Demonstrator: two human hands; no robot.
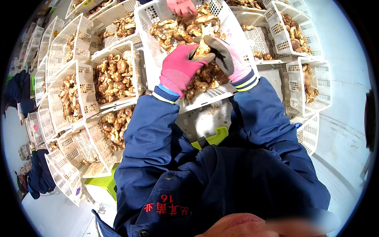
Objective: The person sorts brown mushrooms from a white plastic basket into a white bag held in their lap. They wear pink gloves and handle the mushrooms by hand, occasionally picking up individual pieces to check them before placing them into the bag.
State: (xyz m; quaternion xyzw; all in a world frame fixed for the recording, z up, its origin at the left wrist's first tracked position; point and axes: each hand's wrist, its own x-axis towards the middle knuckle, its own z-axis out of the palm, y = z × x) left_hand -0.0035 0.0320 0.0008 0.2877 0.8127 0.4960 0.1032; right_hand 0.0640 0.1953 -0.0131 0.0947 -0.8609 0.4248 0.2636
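Observation:
My left hand (179, 63), in a pink glove with dark coated fingertips, grips a pale brown mushroom (203, 49) with a long stem. Closed around the upper right side of the same mushroom is my right hand (227, 57), in a speckled pink glove with a grey coating. Both hands are over a white plastic crate (237, 32) with perforated walls. Inside it, long-stemmed mushrooms (174, 32) lie heaped at the far side, and darker mushrooms (204, 81) lie under my hands at the near side.
Another person's pink-gloved hand (182, 8) reaches into the crate's far end. Crates of mushrooms (115, 77) stand close on the left, and more crates (318, 78) on the right. A green plastic piece (217, 135) shows below. Two people (41, 171) are at far left.

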